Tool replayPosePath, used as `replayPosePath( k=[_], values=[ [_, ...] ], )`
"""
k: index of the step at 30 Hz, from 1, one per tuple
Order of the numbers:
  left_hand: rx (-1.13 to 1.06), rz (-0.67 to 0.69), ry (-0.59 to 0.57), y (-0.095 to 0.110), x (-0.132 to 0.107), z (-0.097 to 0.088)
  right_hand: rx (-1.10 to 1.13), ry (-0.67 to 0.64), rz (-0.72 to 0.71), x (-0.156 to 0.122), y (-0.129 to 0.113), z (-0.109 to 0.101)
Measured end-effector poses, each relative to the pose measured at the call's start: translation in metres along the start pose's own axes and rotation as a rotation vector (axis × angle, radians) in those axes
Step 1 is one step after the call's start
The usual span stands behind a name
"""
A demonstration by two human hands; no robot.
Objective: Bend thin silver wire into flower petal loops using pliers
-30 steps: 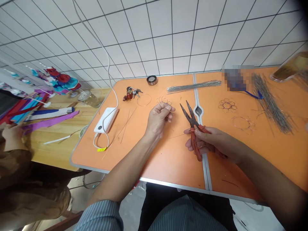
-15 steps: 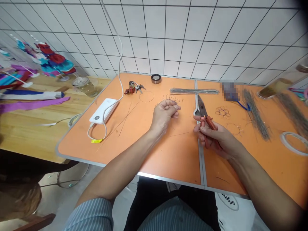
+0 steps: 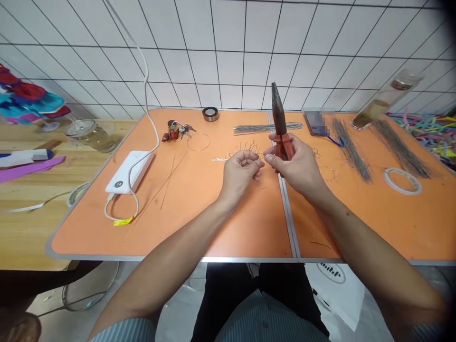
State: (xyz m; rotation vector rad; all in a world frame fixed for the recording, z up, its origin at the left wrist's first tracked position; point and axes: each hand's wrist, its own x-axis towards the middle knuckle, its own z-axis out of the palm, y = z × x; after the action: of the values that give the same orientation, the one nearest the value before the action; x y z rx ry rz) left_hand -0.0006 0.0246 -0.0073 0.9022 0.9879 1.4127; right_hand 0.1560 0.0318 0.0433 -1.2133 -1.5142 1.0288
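My left hand pinches a thin wire bent into a row of loops, which shows just above the fingers. Beside it my right hand is closed around red-handled pliers, their dark jaws pointing up. The thumb and a finger of that hand reach close to the left fingertips; whether they also touch the wire is too small to tell. Behind both hands lies a bundle of straight wires. A wire ring rests on the orange table to the left.
On the left are a white power bank with a cable, and keys. A roll of tape stands at the back. Wire bundles, a phone, a white tape ring and a tilted-looking glass bottle are on the right.
My right hand has moved left and up to the left hand, and the pliers now point more upright. The view has turned slightly to the right. My left hand keeps its pinch.
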Motion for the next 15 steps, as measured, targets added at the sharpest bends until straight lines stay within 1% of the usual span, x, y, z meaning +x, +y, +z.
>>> replayPosePath(
  k=[5,10,13,15],
  values=[
    [0.01,-0.016,-0.045,-0.001,-0.004,0.003,-0.038,0.05,-0.035,0.0,0.007,0.003],
    [0.052,-0.08,-0.099,0.0,-0.007,0.004,-0.084,0.075,-0.09,0.001,0.005,-0.006],
    [0.094,-0.069,-0.075,0.001,-0.007,0.001,-0.072,0.055,-0.095,0.003,0.005,-0.015],
    [0.141,0.008,-0.026,0.004,-0.006,-0.001,-0.061,0.024,-0.078,0.003,0.007,-0.021]
  ],
)
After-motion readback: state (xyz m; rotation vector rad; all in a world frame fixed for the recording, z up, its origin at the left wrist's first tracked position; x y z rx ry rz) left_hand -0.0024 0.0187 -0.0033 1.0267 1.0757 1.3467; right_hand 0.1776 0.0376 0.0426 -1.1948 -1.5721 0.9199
